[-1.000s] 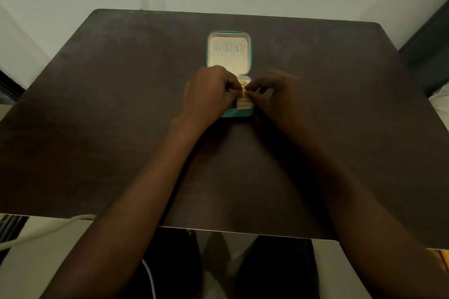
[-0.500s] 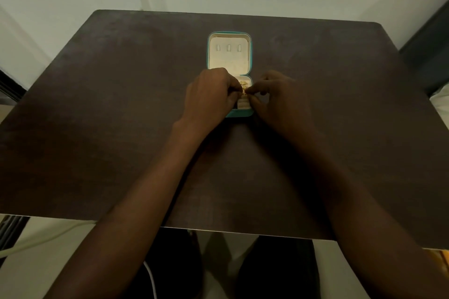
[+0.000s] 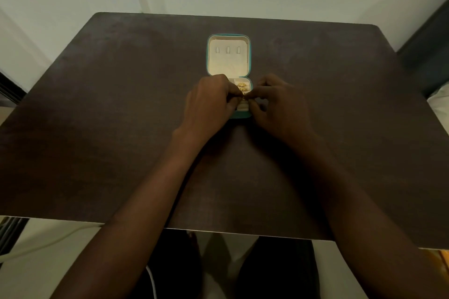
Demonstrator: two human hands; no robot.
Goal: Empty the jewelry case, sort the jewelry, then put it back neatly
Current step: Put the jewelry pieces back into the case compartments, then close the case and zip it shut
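Observation:
A small teal jewelry case (image 3: 228, 56) lies open in the middle of the dark table (image 3: 121, 104), its cream lid flat toward the far side. Gold jewelry (image 3: 242, 87) shows in the case's right-hand compartment. My left hand (image 3: 209, 102) covers the case's left half. My right hand (image 3: 281, 104) is at the case's right edge. The fingertips of both hands meet over the case and pinch a small gold piece (image 3: 243, 98) between them. The left compartments are hidden under my left hand.
A white cable (image 3: 48, 243) runs along the floor below the table's near left edge. A dark piece of furniture (image 3: 427, 56) stands beyond the table's right side. White walls rise behind the table.
Both hands stay over the case with only slight shifts of the fingers. The gold piece remains pinched between them.

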